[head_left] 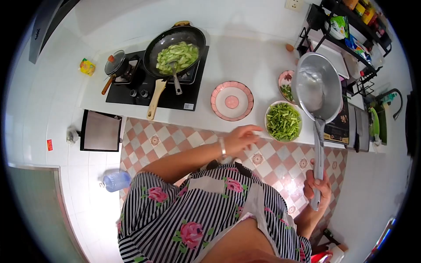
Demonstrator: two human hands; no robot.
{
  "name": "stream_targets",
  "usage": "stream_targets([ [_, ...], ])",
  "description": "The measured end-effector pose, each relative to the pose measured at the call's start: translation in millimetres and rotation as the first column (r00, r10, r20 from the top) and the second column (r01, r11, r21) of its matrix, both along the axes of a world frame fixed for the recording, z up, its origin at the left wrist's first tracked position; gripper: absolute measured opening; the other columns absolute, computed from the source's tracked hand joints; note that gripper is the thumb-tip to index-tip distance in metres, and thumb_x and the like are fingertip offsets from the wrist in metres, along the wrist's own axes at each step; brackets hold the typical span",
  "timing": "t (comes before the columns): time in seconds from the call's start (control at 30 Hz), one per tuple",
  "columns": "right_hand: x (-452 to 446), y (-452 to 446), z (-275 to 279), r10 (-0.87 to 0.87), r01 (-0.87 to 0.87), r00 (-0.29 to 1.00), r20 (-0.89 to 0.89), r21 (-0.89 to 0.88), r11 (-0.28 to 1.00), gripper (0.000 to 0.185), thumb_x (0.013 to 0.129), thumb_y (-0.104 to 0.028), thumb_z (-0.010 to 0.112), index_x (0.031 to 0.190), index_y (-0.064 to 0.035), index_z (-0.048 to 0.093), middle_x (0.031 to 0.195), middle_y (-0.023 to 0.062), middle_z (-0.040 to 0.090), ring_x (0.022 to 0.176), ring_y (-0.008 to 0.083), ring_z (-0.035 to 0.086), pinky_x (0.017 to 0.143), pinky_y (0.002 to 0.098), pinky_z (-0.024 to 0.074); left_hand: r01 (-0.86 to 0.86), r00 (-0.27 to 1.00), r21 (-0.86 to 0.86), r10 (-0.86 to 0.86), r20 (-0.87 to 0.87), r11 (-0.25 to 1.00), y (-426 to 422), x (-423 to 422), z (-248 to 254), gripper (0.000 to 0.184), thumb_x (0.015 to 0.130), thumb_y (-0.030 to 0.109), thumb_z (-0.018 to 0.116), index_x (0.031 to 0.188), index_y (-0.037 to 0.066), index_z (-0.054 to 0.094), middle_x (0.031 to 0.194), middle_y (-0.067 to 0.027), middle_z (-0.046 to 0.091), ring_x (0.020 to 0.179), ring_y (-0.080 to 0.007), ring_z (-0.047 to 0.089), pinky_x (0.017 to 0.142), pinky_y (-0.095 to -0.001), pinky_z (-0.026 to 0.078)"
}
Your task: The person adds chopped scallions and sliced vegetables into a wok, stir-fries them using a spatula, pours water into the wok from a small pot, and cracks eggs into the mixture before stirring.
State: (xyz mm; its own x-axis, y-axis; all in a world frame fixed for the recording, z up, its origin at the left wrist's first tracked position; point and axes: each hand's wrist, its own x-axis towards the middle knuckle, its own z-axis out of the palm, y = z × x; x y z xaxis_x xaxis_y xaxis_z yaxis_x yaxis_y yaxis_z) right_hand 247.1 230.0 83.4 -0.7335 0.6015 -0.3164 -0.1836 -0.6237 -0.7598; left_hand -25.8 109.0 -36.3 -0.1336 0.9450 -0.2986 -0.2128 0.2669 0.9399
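Observation:
My right hand (319, 186) is closed around the grey handle of a metal water ladle (313, 83), raised over the right part of the counter. Some shine shows inside its round bowl, but I cannot tell whether it holds liquid. My left hand (241, 139) hovers at the counter's front edge, fingers apart and holding nothing. Just beyond it are a pink-rimmed plate (216, 103) with nothing on it and a bowl of chopped green vegetable pieces (283, 122). The ladle partly hides a small plate of chopped seasonings (286, 91).
A wok (151, 55) with sliced green vegetables and a spatula (176, 81) sits on the gas stove (175, 100). Left of it is a small lidded pot (115, 65). A black rack (326, 37), an induction cooker (337, 128) and a sink (380, 120) stand on the right.

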Motion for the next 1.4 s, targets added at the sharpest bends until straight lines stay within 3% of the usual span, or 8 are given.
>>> stream_targets([
  [0.13,30,13,1,-0.064,0.058,0.994,-0.086,-0.076,0.995,0.061,0.072,-0.005,0.060,0.126,0.0101,0.035,0.061,0.0065,0.041,0.036,0.0100,0.039,0.032,0.0192,0.0359,-0.246,0.969,-0.081,0.243,-0.050,0.966,-52,-8,-46,0.034,0.091,0.021,0.055,0.124,0.013,0.052,0.081,-0.0007,0.060,0.060,-0.0063,0.052,0.054,-0.0194,0.044],
  [0.2,38,15,-1,-0.114,0.103,0.987,-0.116,-0.092,0.990,0.061,0.073,-0.004,0.060,0.126,0.0108,0.033,0.062,0.0069,0.041,0.036,0.0103,0.039,0.032,0.0198,0.0364,-0.235,0.971,-0.163,0.223,-0.085,0.958,-67,-11,-60,0.034,0.090,0.020,0.055,0.123,0.012,0.053,0.080,-0.0011,0.060,0.061,-0.0068,0.052,0.054,-0.0199,0.044],
  [0.47,75,-5,1,-0.320,0.309,0.911,-0.258,-0.082,0.947,0.059,0.080,-0.005,0.056,0.130,0.0107,0.029,0.072,0.0068,0.041,0.043,0.0107,0.044,0.034,0.0205,0.0387,-0.038,0.991,-0.115,0.023,-0.131,0.993,-61,-16,-100,0.035,0.091,0.017,0.055,0.125,0.010,0.051,0.077,-0.0014,0.058,0.058,-0.0069,0.052,0.052,-0.0201,0.043],
  [0.57,100,-13,12,-0.466,0.461,0.867,-0.177,-0.074,0.885,0.057,0.083,-0.008,0.053,0.132,0.0095,0.028,0.074,0.0069,0.040,0.046,0.0097,0.044,0.037,0.0199,0.0348,0.001,0.999,-0.106,0.004,0.042,0.994,-53,-15,-92,0.034,0.090,0.015,0.055,0.122,0.006,0.050,0.076,-0.0015,0.058,0.058,-0.0070,0.051,0.052,-0.0202,0.042],
  [0.8,123,1,43,-0.566,0.571,0.797,-0.210,-0.044,0.820,0.043,0.088,-0.010,0.047,0.126,0.0074,0.036,0.074,0.0033,0.040,0.052,0.0082,0.041,0.042,0.0193,0.0341,0.178,0.975,-0.200,-0.200,-0.099,0.964,-63,-25,-120,0.034,0.091,0.013,0.053,0.124,0.006,0.050,0.077,-0.0040,0.061,0.056,-0.0063,0.053,0.050,-0.0186,0.042],
  [0.9,152,30,38,-0.609,0.610,0.769,-0.195,-0.064,0.790,0.038,0.088,-0.010,0.047,0.122,0.0065,0.040,0.074,0.0029,0.041,0.056,0.0081,0.041,0.044,0.0197,0.0342,0.156,0.986,-0.143,-0.162,-0.031,0.977,-67,-28,-152,0.034,0.091,0.013,0.053,0.124,0.006,0.049,0.078,-0.0047,0.061,0.057,-0.0068,0.053,0.050,-0.0191,0.044],
  [1.33,258,249,-50,-0.625,0.619,0.774,-0.106,-0.085,0.781,0.026,0.086,-0.011,0.053,0.109,0.0009,0.048,0.073,0.0007,0.049,0.057,0.0082,0.046,0.045,0.0191,0.0361,-0.135,0.967,-0.316,0.056,-0.249,0.939,20,19,-123,0.035,0.089,0.017,0.054,0.122,0.005,0.051,0.078,-0.0046,0.061,0.056,-0.0080,0.054,0.048,-0.0195,0.042],
  [1.4,264,295,-73,-0.618,0.608,0.780,-0.097,-0.113,0.786,0.026,0.086,-0.011,0.053,0.109,0.0005,0.048,0.074,0.0005,0.049,0.058,0.0082,0.047,0.045,0.0188,0.0370,-0.102,0.974,-0.179,0.062,-0.218,0.979,32,38,-115,0.035,0.089,0.017,0.055,0.122,0.004,0.051,0.078,-0.0047,0.060,0.056,-0.0083,0.054,0.048,-0.0196,0.043],
])
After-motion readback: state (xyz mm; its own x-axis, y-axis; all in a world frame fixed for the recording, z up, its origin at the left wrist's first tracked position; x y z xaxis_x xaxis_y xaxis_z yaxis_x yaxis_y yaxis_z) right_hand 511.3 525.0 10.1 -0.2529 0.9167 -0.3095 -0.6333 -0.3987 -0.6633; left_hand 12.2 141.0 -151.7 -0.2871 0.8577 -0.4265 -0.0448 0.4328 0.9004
